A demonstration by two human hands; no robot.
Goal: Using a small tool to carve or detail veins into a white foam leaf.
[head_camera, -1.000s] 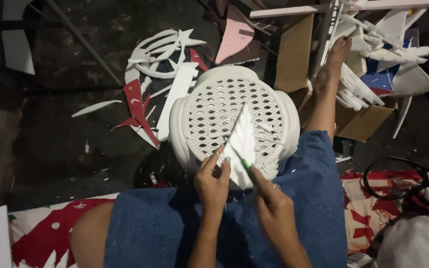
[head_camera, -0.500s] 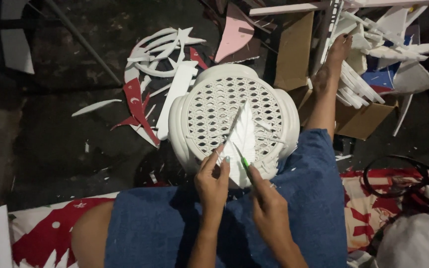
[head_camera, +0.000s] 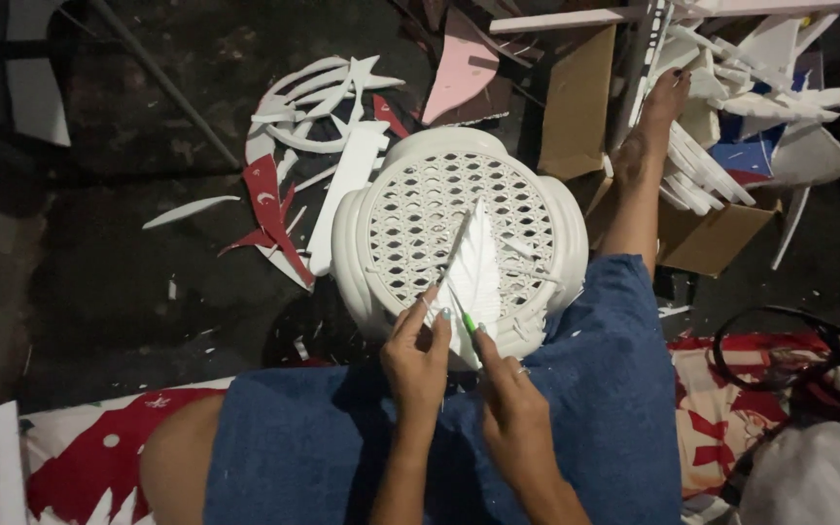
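A white pointed foam piece (head_camera: 479,264) lies on the lattice top of a round white plastic stool (head_camera: 355,226) between my knees. My left hand (head_camera: 418,356) pinches the piece's near left edge, and a thin offcut strip (head_camera: 456,243) runs along that side. My right hand (head_camera: 511,410) grips a small cutter with a green handle (head_camera: 470,324), its tip against the near end of the foam. My lap is covered by blue cloth (head_camera: 323,447).
White and red foam scraps (head_camera: 289,165) litter the dark floor left of the stool. My bare leg and foot (head_camera: 642,160) stretch toward a cardboard box (head_camera: 707,238) of white foam strips. A black cable loop (head_camera: 780,355) lies right, on red-and-white patterned cloth (head_camera: 80,467).
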